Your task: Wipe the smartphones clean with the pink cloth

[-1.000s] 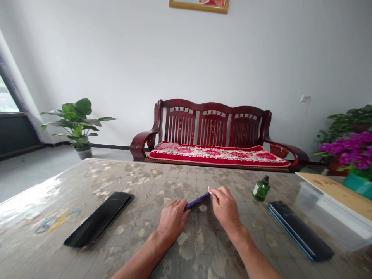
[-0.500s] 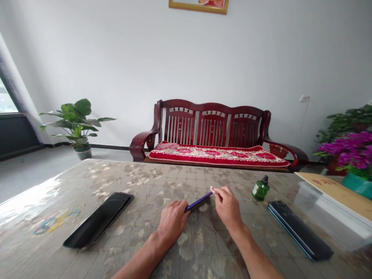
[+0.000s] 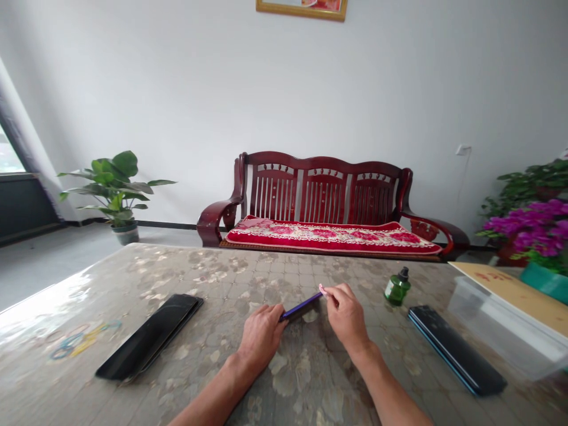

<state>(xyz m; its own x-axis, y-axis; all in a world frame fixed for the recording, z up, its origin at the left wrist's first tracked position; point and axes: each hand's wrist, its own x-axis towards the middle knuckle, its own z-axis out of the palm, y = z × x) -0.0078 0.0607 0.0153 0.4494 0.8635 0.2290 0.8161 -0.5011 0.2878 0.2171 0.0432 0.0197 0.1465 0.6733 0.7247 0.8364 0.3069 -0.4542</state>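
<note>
My left hand (image 3: pixel 262 331) is closed around the near left end of a slim purple stick-shaped thing (image 3: pixel 302 306), which slants up to the right above the table. Whether it is a pen or some other thin object seen edge-on, I cannot tell. At its far end, my right hand (image 3: pixel 347 316) pinches a small pink-and-white scrap (image 3: pixel 323 290), soft-looking and touching the tip. To the right of that hand stands a small green bottle (image 3: pixel 397 288) with a black top.
A black phone-like slab (image 3: pixel 151 337) lies at left, near several coloured rubber bands (image 3: pixel 77 341). Another dark slab with a blue edge (image 3: pixel 455 349) lies at right, beside a clear plastic box (image 3: pixel 501 340). A patterned cover (image 3: pixel 213 278) spreads over the table; beyond is a wooden bench (image 3: pixel 323 183).
Both hands and the purple stick stay nearly in place, with only a slight shift. The whole view has moved a little; nothing is let go.
</note>
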